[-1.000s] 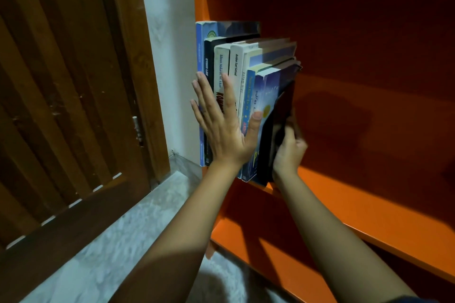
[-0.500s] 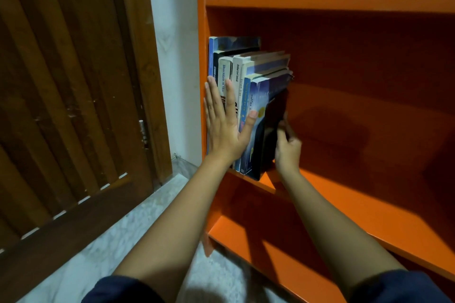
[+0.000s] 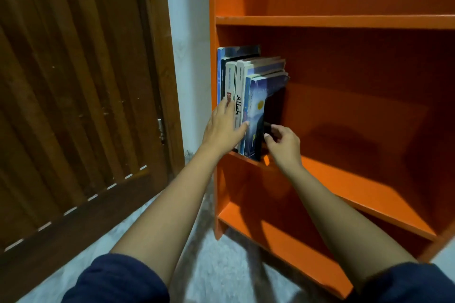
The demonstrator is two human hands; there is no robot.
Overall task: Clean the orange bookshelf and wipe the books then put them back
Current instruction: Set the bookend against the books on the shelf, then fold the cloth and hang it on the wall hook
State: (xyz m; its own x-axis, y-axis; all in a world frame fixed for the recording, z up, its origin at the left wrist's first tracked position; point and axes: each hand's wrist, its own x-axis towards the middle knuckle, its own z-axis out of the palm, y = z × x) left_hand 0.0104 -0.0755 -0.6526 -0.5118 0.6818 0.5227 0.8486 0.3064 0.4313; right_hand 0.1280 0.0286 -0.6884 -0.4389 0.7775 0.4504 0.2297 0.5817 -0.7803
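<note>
An orange bookshelf (image 3: 339,22) stands in front of me. Several books (image 3: 248,76) stand upright at the left end of its middle shelf, against the side panel. My left hand (image 3: 225,128) lies flat on the spines, fingers spread, thumb on the blue book (image 3: 257,103). A dark book (image 3: 273,108) stands at the right end of the row. My right hand (image 3: 283,142) sits by its lower front edge, fingers curled around that edge.
A brown wooden door (image 3: 73,106) fills the left, with a strip of white wall (image 3: 189,56) between it and the shelf. The floor (image 3: 221,273) is pale stone. The rest of the middle shelf (image 3: 369,194) and the lower shelf are bare.
The books have slid deeper into the shelf. My left hand has slipped down the spines and my right hand has drawn back to the dark book's front edge. My view has pulled back.
</note>
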